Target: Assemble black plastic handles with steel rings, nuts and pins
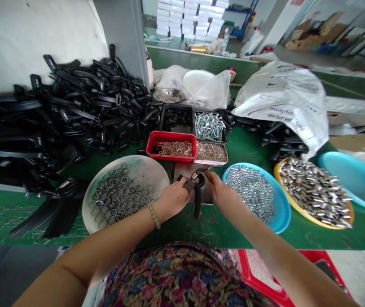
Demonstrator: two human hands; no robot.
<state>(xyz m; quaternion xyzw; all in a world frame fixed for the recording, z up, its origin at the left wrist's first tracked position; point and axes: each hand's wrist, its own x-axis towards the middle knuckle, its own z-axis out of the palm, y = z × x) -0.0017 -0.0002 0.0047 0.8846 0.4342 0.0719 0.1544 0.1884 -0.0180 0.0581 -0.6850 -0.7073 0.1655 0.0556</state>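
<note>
At the near middle of the green counter, both hands are engaged on one item, a black part, above a small metal plate. The left hand, with a beaded bracelet at its wrist, has its fingers grasping the part from the left; the right hand has its fingers grasping it from the right. A shiny metal piece shows at the part's far end — the exact finger contact there is too small to tell. The part's narrow end points toward the near edge.

Just left of the left hand, a white basin holds loose metal rings. On the far side of the hands, a red tray contains pins; a white tray of small metal pieces adjoins it on the right. Farther back are screws in one black tray and dark pieces in another.

Near the right hand, a blue basin carries small silver parts; right of that, a yellow basin is heaped with metal sleeves. Black handles are piled at far left — a white sack lies over further black pieces at far right.
</note>
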